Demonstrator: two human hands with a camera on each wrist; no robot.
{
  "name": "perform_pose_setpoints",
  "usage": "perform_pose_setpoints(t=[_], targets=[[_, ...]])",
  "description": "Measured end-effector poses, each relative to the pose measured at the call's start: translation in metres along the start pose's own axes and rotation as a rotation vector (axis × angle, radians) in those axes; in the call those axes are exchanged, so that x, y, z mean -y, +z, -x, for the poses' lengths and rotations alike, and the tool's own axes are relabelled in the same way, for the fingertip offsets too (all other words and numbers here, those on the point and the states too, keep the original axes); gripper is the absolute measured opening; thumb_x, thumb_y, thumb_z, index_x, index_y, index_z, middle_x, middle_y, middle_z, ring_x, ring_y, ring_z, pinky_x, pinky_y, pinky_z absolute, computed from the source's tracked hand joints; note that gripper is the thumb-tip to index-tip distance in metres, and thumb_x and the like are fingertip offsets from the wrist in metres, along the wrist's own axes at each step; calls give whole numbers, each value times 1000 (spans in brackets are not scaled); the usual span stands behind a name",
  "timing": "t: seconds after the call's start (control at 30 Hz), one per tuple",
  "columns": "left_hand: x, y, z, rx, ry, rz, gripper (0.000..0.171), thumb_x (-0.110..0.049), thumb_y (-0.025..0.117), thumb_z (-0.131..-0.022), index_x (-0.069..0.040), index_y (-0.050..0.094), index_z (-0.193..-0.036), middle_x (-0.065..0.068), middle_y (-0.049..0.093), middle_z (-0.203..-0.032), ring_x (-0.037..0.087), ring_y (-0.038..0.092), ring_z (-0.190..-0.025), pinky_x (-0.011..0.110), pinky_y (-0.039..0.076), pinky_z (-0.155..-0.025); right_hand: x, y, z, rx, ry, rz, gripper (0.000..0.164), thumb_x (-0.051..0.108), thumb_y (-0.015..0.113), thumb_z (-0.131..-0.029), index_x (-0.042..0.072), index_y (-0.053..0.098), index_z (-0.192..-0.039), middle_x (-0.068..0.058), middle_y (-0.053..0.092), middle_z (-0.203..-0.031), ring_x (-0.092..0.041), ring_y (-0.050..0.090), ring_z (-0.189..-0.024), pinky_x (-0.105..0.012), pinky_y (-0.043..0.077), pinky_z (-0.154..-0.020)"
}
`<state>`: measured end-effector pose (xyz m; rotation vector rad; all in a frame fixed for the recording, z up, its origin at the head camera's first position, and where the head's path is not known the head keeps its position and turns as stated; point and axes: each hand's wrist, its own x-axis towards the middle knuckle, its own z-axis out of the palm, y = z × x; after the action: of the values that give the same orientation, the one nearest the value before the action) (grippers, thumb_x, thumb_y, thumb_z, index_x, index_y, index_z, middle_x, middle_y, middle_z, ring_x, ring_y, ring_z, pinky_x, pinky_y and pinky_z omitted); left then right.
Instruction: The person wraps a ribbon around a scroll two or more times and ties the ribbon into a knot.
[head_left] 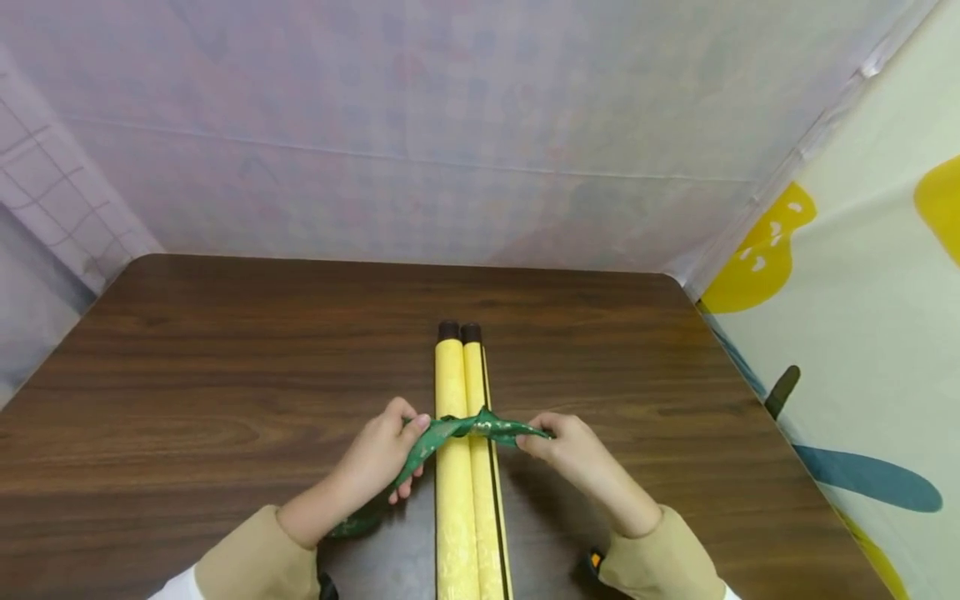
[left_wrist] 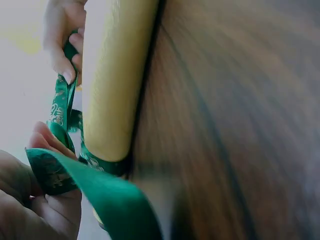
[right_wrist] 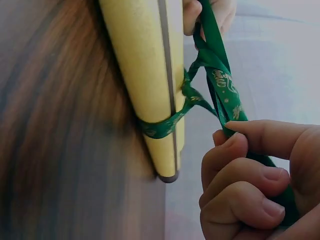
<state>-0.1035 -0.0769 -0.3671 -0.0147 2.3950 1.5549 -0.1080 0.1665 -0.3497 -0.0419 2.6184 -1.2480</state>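
Observation:
Two yellow scrolls, a left one [head_left: 452,517] and a right one [head_left: 486,517] with a dark stripe along it, lie side by side on the wooden table. A green ribbon [head_left: 450,429] with gold print loops round both and crosses over itself on top. To the left of the scrolls, my left hand [head_left: 375,454] pinches one length of the ribbon, and a loose tail [left_wrist: 110,200] hangs past its fingers. On the opposite side my right hand [head_left: 573,450] grips the other length between thumb and curled fingers [right_wrist: 245,200].
Brown table [head_left: 247,350] surface spreads round the scrolls on both sides. A pale cloth wall [head_left: 450,167] stands behind the far edge, and a printed curtain [head_left: 862,358] hangs along the right. Something dark with an orange spot [head_left: 596,559] shows by the right cuff.

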Motion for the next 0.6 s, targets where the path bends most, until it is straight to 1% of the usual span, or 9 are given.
perform_pose_setpoints(t=[0.1,0.17,0.27,0.33,0.43,0.53,0.6], targets=[[4,-3,-3,3,-30,16,22,-24,44,-108,-2,47,-107,12,61,-63,12,52,-36,32,48,-36,-6,-1,-4,31,22,-52,13,16,66,-86,4,63,-82,1,51,-64,-12,44,-58,-24,36,-53],[7,-4,-5,0,-48,23,22,-23,43,-109,-1,47,-108,13,61,-63,12,53,-36,32,49,-36,-11,-1,-8,60,41,-101,13,16,63,-87,3,61,-85,2,48,-62,-11,40,-53,-23,34,-49],[9,-6,-7,4,-67,39,22,-22,42,-109,0,46,-107,13,61,-63,13,54,-37,32,50,-38,-17,-2,-11,92,73,-159,13,15,60,-88,2,59,-92,2,46,-62,-10,38,-51,-21,32,-48],[10,-7,-8,13,-75,65,22,-21,42,-109,0,46,-106,14,61,-63,13,55,-38,33,51,-39,-20,-3,-12,99,91,-185,13,14,60,-88,2,59,-95,2,44,-62,-9,36,-50,-20,31,-47],[11,-9,-10,27,-81,105,22,-20,41,-109,1,45,-105,15,62,-63,14,58,-40,33,53,-42,-23,-5,-14,89,111,-209,11,13,59,-87,2,58,-91,2,45,-61,-9,36,-50,-20,30,-46],[11,-11,-11,42,-86,126,22,-20,41,-109,1,45,-106,15,62,-63,14,59,-41,33,54,-43,-26,-6,-16,85,103,-226,9,12,58,-86,2,56,-88,1,47,-61,-9,41,-50,-20,36,-46],[10,-12,-11,55,-87,133,22,-20,40,-109,1,45,-107,15,62,-64,15,60,-42,33,54,-43,-27,-7,-18,96,98,-255,10,10,57,-86,1,56,-90,0,50,-62,-10,46,-50,-21,41,-46]])
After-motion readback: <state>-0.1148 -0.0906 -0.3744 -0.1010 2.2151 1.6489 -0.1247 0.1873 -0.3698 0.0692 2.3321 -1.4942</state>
